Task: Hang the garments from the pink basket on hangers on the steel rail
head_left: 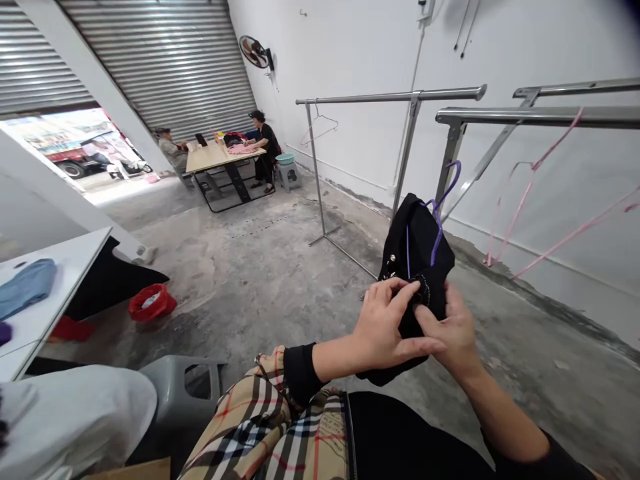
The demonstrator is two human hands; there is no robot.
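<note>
A black garment (423,230) with shiny round buttons and beaded trim hangs in front of me, folded on a purple hanger (437,243). My left hand (383,323) is closed on its front, with thumb and fingers gathered at a dark piece edged with small shiny beads. From the right, my right hand (453,330) grips the same garment, its thumb pressed near that beaded edge and its fingers partly hidden behind the cloth. The hanger's purple hook stands free above both hands, beside a metal rack (450,140).
Pink hangers (533,167) hang on the rack at right; a second rack (360,99) stands behind. At left are a grey stool (173,387), a red bin (153,301) and a white table (65,267) with blue cloth. Two people sit at a far table (215,159).
</note>
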